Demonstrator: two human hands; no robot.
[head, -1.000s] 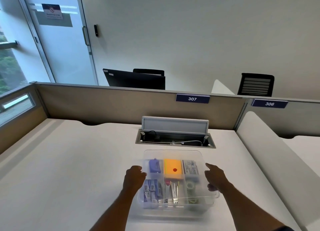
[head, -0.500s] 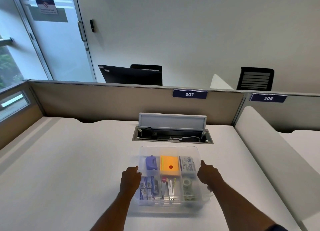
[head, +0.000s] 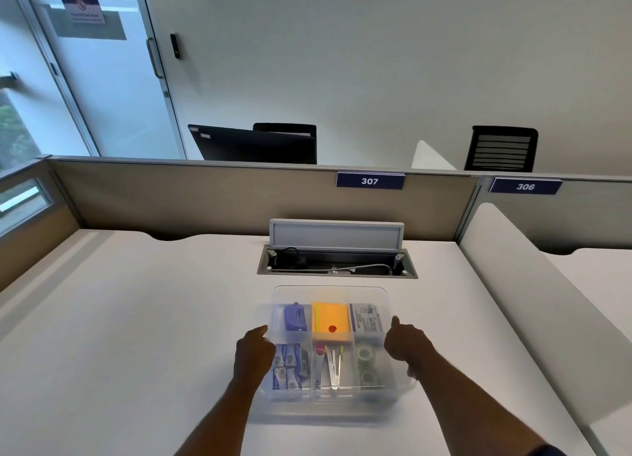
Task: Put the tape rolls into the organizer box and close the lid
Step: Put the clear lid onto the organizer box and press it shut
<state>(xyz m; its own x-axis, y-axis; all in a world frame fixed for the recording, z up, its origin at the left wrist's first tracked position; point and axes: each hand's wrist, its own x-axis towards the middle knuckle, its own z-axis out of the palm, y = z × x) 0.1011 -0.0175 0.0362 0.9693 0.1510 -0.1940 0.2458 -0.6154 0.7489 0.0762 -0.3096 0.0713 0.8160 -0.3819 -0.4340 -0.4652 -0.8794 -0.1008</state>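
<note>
Both hands, left hand (head: 254, 351) and right hand (head: 405, 344), curled against organizer box (head: 333, 395) sides

Two bare forearms are seen, uncovered from wrist to elbow. No rings, watch or bracelet can be made out on the left hand (head: 254, 351) or the right hand (head: 405, 344). A dark sleeve edge (head: 543, 450) — navy or black — is glimpsed at the right upper arm.

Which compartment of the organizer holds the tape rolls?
The near-right compartment, beside the right hand: two clear tape rolls lie there; the others hold different supplies.
</note>
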